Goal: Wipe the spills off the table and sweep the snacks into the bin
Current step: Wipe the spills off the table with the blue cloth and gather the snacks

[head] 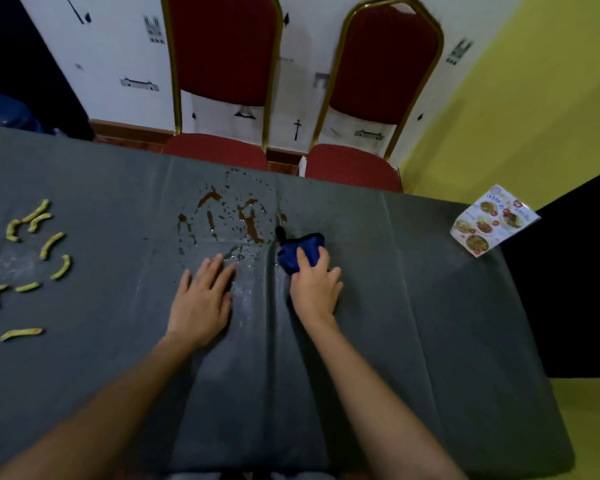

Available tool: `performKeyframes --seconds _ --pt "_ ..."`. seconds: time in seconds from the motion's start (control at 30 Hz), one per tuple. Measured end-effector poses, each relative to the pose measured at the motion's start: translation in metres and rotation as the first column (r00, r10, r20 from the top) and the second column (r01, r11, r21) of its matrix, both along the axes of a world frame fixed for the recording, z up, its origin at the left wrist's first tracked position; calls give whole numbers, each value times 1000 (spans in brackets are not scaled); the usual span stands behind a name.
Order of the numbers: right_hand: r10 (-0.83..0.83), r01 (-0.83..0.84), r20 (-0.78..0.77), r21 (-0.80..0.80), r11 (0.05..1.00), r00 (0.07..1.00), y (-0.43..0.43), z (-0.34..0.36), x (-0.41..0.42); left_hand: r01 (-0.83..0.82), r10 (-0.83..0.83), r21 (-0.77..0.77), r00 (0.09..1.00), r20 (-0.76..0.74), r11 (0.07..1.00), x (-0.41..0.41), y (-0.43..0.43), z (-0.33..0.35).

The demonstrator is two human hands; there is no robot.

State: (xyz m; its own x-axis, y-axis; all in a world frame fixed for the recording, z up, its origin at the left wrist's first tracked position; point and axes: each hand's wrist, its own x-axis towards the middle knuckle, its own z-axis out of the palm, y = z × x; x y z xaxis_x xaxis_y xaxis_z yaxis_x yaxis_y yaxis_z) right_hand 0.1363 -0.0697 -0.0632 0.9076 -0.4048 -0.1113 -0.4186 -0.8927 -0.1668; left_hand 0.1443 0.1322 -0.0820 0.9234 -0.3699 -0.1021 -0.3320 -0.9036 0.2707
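A brown spill (246, 223) with scattered wet droplets lies on the grey tablecloth (413, 306) near the far edge. My right hand (314, 285) grips a crumpled blue cloth (305, 249) just right of the spill, pressing it onto the table. Flat on the cloth with straight fingers, my left hand (203, 296) touches the wet patch below the spill. Several yellow-green snack sticks (51, 245) are strewn over the left part of the table. No bin shows in this view.
Two red chairs with gold frames (222, 98) (378, 109) stand behind the far edge. A printed food menu card (492, 221) lies at the table's far right corner. A fold in the tablecloth runs between my hands.
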Motion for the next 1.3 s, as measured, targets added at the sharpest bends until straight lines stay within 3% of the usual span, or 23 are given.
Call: performKeyframes --seconds 0.13,0.2,0.3,0.37,0.47,0.63,0.8,0.9,1.0,1.17,1.3 --pt "-21 22 60 -13 1000 998 -47 2 10 -222 222 -1 975 -13 975 14 25 4" --pt "-167 167 82 -3 986 983 -74 3 16 -279 279 6 960 -35 960 20 40 4" --pt "-447 442 57 85 893 893 -91 2 28 -321 324 45 943 -79 946 20 59 1" --pt "-515 510 49 90 855 856 -78 3 42 -330 332 40 941 -68 943 21 64 1" --pt "-452 447 44 95 890 891 -35 3 65 -333 334 23 942 -35 943 26 67 0" --pt "-128 125 37 76 989 991 52 -2 76 -342 344 48 939 -23 938 18 70 -11" --pt "-28 23 48 113 993 998 46 -4 85 -299 298 108 954 30 948 26 79 -6" --pt "-59 56 68 41 998 996 4 -6 79 -300 296 81 953 55 950 36 83 -3" --pt "-240 236 92 47 971 966 -40 -6 84 -339 339 -6 941 17 941 47 84 -6" --pt "-554 541 51 154 827 831 -55 3 125 -343 343 -15 939 11 939 65 89 -14" --pt "-371 370 72 29 929 926 3 1 141 -356 356 -21 934 15 934 62 89 -19"
